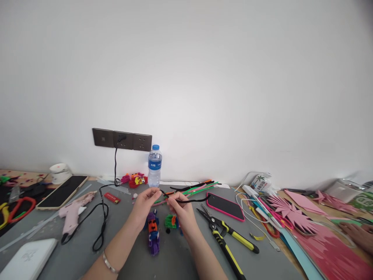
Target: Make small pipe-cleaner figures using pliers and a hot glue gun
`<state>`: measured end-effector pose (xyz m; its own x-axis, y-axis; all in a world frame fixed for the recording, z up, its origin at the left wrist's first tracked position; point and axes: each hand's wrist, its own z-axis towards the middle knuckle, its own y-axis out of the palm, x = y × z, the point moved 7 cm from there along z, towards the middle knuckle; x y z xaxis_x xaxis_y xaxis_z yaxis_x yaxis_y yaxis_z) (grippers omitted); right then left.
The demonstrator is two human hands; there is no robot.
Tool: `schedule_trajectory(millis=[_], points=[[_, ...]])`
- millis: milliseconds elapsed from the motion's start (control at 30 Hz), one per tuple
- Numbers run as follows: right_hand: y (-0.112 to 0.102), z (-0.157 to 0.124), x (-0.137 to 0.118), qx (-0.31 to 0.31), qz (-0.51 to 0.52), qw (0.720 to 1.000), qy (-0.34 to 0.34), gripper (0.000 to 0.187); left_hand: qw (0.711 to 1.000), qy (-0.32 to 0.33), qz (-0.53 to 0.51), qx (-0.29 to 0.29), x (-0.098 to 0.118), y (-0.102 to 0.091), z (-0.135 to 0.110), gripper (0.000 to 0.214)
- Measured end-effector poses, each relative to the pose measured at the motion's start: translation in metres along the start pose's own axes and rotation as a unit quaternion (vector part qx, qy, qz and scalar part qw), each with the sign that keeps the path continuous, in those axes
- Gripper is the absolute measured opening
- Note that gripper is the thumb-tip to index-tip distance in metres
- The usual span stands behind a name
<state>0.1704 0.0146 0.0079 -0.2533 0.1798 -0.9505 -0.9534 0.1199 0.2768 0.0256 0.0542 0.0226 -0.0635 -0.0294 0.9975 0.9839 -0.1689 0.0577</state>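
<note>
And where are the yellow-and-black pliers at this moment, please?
In the head view, the pliers lie on the grey mat to the right of the person's right hand, just below the pink-edged phone in the picture.

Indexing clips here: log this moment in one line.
left hand: pinching black strand; right hand: pinching black strand; purple figure, pliers: unheld

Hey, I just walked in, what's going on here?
A person is holding a thin black craft strand in the fingers of both hands, left hand and right hand, above a grey work surface. Below them sit a purple-and-orange fuzzy figure and a smaller green-and-orange one. A pink glue gun lies off to the left, and yellow-and-black-handled pliers lie to the right.
</note>
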Motion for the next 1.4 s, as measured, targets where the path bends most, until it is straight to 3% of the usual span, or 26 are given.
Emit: schedule_trajectory(millis=[167,300,433,733,1067,1400], points=[[0.001,0.0,0.0,0.018,0.047,0.999,-0.01,0.032,1.0,0.01,0.021,-0.016,0.0,0.004,-0.002,0.041],[-0.017,0.004,-0.006,0.065,0.086,0.994,-0.03,0.035,0.991,0.032,0.095,-0.09,0.009,0.011,-0.006,0.035],[-0.032,0.006,-0.012,0.099,0.062,0.993,-0.035,0.04,0.978,0.029,0.142,-0.152,0.013,0.017,-0.009,0.036],[-0.009,0.003,-0.016,-0.049,0.006,0.998,-0.051,0.04,0.945,-0.024,0.118,-0.303,0.002,0.039,-0.027,0.031],[0.004,-0.004,-0.015,-0.102,-0.023,0.993,-0.054,0.041,0.941,-0.049,0.09,-0.322,0.005,0.046,-0.035,0.012],[-0.001,-0.004,-0.018,-0.099,-0.032,0.99,-0.091,0.038,0.933,-0.063,0.105,-0.34,0.003,0.046,-0.037,0.021]])
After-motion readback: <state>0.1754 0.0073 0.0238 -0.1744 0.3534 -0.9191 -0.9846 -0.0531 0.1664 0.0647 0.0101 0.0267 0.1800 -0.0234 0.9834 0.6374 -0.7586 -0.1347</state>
